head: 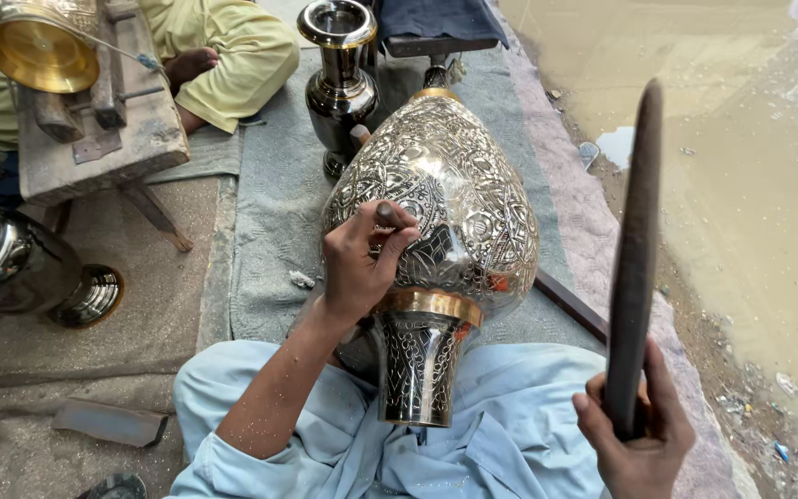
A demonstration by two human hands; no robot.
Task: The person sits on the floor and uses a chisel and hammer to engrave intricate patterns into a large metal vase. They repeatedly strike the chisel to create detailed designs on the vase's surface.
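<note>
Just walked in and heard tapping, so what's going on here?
A seated person works on an engraved metal vase lying across their lap. The left hand presses a small punch against the vase's side, and the right hand holds a dark bar raised. Another person sits beyond, near a second vase.

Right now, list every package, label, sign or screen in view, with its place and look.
None in view: no package, label, sign or screen.
The left hand presses a small punch to the engraved metal vase.
The right hand holds a dark flat bar upright.
</note>
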